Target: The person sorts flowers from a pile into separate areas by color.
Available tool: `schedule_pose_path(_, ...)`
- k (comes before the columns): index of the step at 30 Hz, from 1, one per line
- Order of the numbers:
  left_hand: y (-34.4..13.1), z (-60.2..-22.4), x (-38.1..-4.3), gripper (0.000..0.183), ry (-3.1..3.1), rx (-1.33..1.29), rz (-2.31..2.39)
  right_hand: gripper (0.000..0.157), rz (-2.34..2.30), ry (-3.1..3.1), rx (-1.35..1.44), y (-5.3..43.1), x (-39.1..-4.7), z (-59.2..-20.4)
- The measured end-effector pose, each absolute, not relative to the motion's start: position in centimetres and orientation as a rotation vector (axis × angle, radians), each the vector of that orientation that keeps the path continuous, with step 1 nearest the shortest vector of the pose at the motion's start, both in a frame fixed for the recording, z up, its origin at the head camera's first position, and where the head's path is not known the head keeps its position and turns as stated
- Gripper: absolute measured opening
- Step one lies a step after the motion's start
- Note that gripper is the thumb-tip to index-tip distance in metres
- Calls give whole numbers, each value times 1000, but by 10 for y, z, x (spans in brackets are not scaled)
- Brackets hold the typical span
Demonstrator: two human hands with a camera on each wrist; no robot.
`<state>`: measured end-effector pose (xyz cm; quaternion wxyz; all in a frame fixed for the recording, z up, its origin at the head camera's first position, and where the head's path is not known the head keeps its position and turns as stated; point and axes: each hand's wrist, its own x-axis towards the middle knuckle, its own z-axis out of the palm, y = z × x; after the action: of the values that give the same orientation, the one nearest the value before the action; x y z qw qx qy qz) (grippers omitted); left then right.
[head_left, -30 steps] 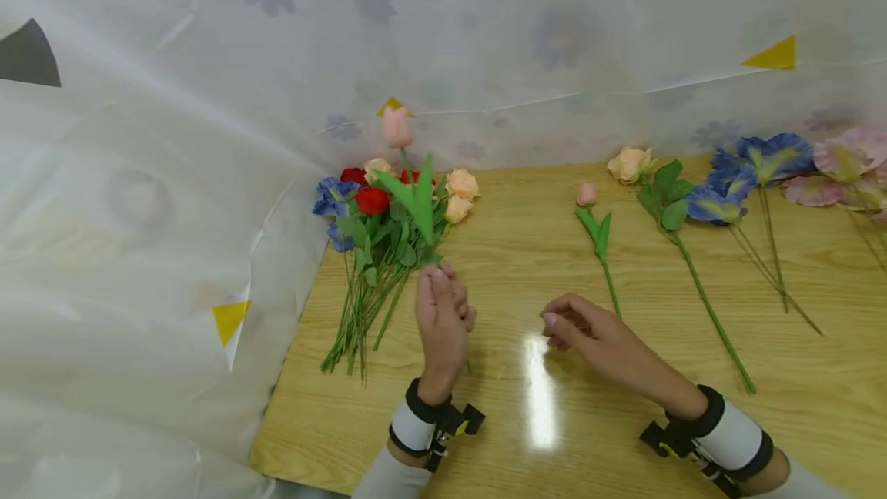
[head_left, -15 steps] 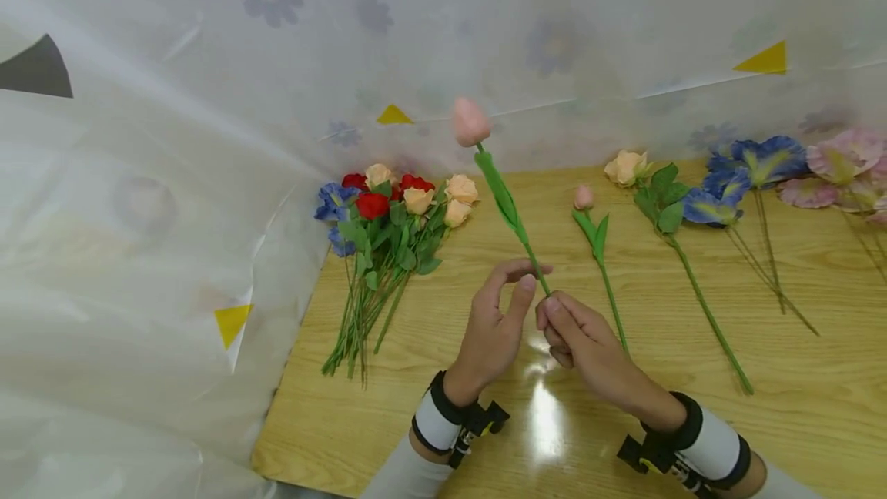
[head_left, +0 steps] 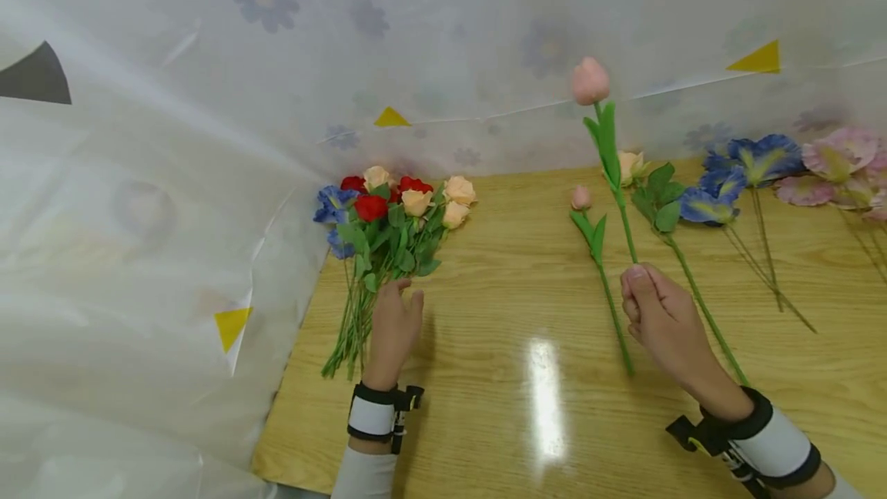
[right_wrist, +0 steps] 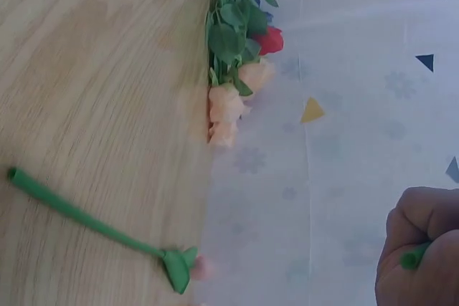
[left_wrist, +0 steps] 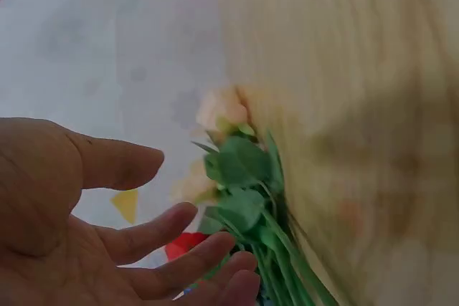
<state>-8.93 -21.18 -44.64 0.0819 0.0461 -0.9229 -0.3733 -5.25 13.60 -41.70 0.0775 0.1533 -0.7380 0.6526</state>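
Note:
My right hand (head_left: pixel 661 322) grips the green stem of a pink tulip (head_left: pixel 590 82), which stands nearly upright above the table. In the right wrist view the cut stem end (right_wrist: pixel 414 257) pokes out of the curled fingers. My left hand (head_left: pixel 395 329) holds nothing and hovers over the stems of a bunch of flowers (head_left: pixel 395 229), made up of red roses, peach roses and blue irises. The left wrist view shows its fingers (left_wrist: pixel 179 266) spread and loosely bent beside the bunch. A second pink tulip (head_left: pixel 580 197) lies on the table, left of my right hand.
To the right on the wooden table (head_left: pixel 485 376) lie a peach rose (head_left: pixel 630 166), blue irises (head_left: pixel 714 202) and pink flowers (head_left: pixel 838 156). A pale, flower-printed sheet (head_left: pixel 471 37) rises behind the table and on its left.
The tulip has passed from my left hand to my right hand, which has carried it rightward. My left hand let go of the stem and went back left to the bunch.

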Motion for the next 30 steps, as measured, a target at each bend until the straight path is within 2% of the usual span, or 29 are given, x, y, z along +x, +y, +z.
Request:
schedule_pose_path(9, -238, -481, -84, 42, -2859, 311, -696, 36, 1787, -2445, 202, 168, -55, -432)
schedule_pose_path(15, -247, -491, -90, 24, -2895, 320, -515, 39, 1677, -2572, 137, 177, -58, -443)
schedule_pose_path(20, -249, -490, -89, 16, -2932, 229, -598, 42, 1606, -2668, 120, 177, -60, -448)
schedule_pose_path(25, -248, -490, -87, 17, -2870, 101, -759, 45, 1480, -2721, 109, 177, -63, -447)
schedule_pose_path(30, -247, -488, -89, 23, -2831, 210, -984, 47, 1444, -2761, 66, 180, -67, -449)
